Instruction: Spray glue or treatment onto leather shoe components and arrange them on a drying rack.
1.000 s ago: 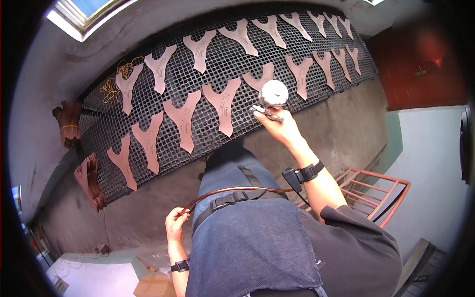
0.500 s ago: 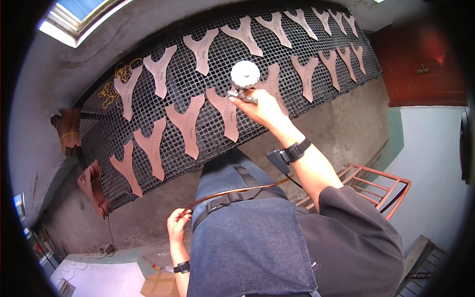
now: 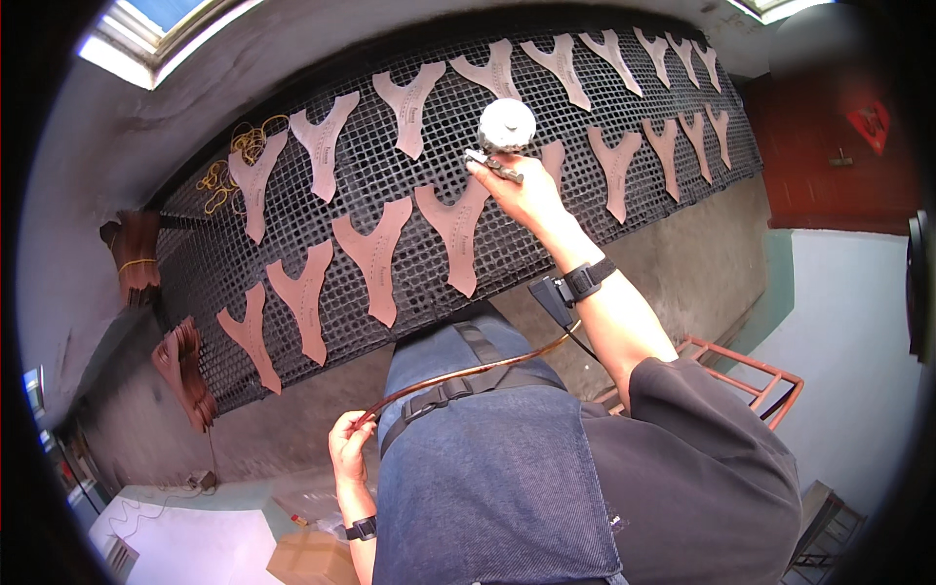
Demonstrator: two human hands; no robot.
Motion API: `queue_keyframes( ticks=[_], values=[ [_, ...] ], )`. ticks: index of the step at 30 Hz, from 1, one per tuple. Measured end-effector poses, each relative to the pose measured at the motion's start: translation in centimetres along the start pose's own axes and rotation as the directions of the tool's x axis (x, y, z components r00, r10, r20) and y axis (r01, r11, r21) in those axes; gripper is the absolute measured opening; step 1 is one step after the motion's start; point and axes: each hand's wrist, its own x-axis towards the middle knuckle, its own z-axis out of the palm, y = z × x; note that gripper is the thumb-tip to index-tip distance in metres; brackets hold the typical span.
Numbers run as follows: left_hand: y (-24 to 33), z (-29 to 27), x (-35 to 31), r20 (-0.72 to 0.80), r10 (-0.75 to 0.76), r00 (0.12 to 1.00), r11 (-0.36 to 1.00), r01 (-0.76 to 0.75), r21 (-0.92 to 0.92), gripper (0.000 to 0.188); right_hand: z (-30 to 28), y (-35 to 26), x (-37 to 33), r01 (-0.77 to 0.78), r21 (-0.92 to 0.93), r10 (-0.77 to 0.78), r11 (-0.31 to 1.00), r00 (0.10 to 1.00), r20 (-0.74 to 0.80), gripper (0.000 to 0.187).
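My right hand (image 3: 529,195) is closed around a spray gun (image 3: 507,127) with a round, whitish metal cup on top. It is above the mesh, between the two rows of flat, Y-shaped brown pieces that look like leather. The gun and hand partly cover a near-row piece (image 3: 553,161); the cup overlaps the lower end of a far-row piece (image 3: 495,70). Low at my left side, my left hand (image 3: 349,447) pinches a thin brownish hose (image 3: 468,373), which runs across my waist toward my right forearm. A nearby near-row piece (image 3: 450,234) is fully visible.
The black mesh rack (image 3: 409,180) slants across the view. Stacked brown pieces (image 3: 185,375) hang at its left end, with a tied bundle (image 3: 136,258) above. Yellow string (image 3: 219,185) lies tangled there. A red metal frame (image 3: 746,375) stands right; a cardboard box (image 3: 312,558) sits lower left.
My right hand and the spray gun have moved farther away over the mesh, closer to the far row. The view has shifted slightly. My left hand stays on the hose.
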Motion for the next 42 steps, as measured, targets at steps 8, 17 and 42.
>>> queue_keyframes(
  ticks=[8, 17, 42],
  values=[
    [-1.2, -0.6, -1.5, -0.023, 0.012, 1.000, 0.997, -0.014, -0.071, 0.020, 1.9, -3.8, -1.2, -0.016, -0.127, 0.051, 0.992, 0.961, 0.273, 0.046],
    [-2.6, -3.2, -1.5, 0.060, 0.037, 0.998, 0.999, -0.036, -0.021, 0.021, 0.4, -2.7, -11.1, -0.076, -0.189, 0.135, 0.979, 0.938, 0.320, 0.044],
    [-0.3, -2.8, 1.4, 0.181, -0.014, 0.983, 0.995, -0.004, 0.098, 0.021, -0.9, -0.4, -13.3, -0.100, -0.202, 0.139, 0.974, 0.973, 0.185, 0.043]
  ],
)
